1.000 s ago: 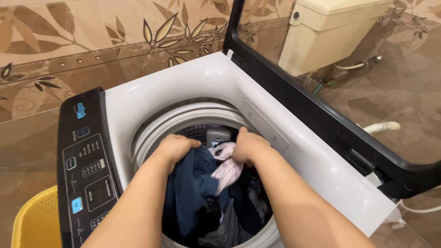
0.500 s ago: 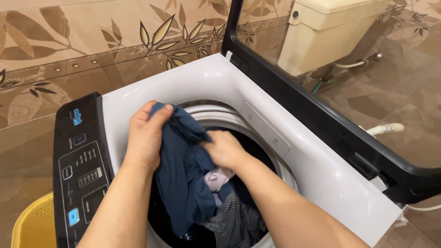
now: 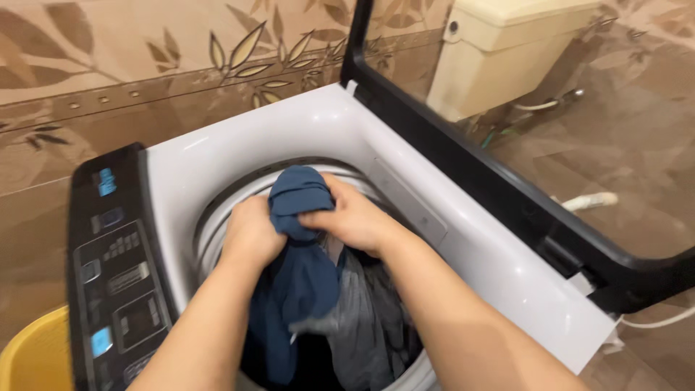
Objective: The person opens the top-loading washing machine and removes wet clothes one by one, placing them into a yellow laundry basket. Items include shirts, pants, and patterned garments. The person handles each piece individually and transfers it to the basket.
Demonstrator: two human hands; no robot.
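A white top-loading washing machine stands open in front of me, its drum full of clothes. My left hand and my right hand both grip a dark blue garment, bunched between them just above the drum's mouth. The blue cloth hangs down from my hands into the drum. Under it lies a grey garment among other dark laundry.
The machine's dark-framed glass lid stands raised on the right. A black control panel runs along the left side. A yellow basket sits at the lower left. Behind the lid are a cream cistern and a white hose.
My hands came up out of the drum with the blue garment, the left lifting it high. Now both hands have come together and bunch it over the drum's mouth.
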